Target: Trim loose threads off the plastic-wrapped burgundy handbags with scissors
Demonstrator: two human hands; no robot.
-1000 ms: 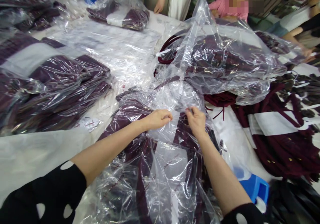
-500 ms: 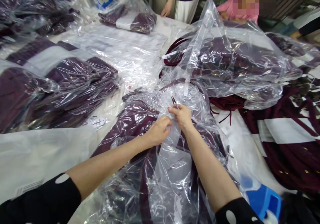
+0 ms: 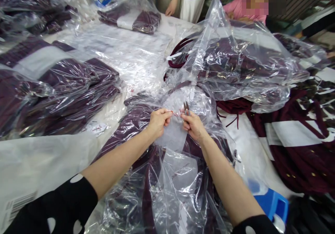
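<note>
In front of me lies a maroon garment (image 3: 137, 122) inside a clear plastic bag (image 3: 180, 188), with a pale sheet (image 3: 171, 136) showing through. My left hand (image 3: 159, 123) is closed in a pinch on a bit of the bag's film. Just to its right, my right hand (image 3: 193, 126) grips small thread snips (image 3: 186, 106), blades pointing up and away from me. The right thumb and fingertip also seem to pinch the film. Between the two hands, a short stretch of film is drawn up.
Bagged maroon garments are stacked at left (image 3: 60, 77) and at far right (image 3: 243, 59). Unbagged maroon garments (image 3: 298, 157) lie on the right, near a blue plastic object (image 3: 273, 206). Across the table, a co-worker's hand (image 3: 171, 8) rests near another bagged garment (image 3: 131, 16).
My left hand has moved up and left from beside the right wrist and now pinches film. The right hand has shifted slightly right, its fingers more curled around the snips.
</note>
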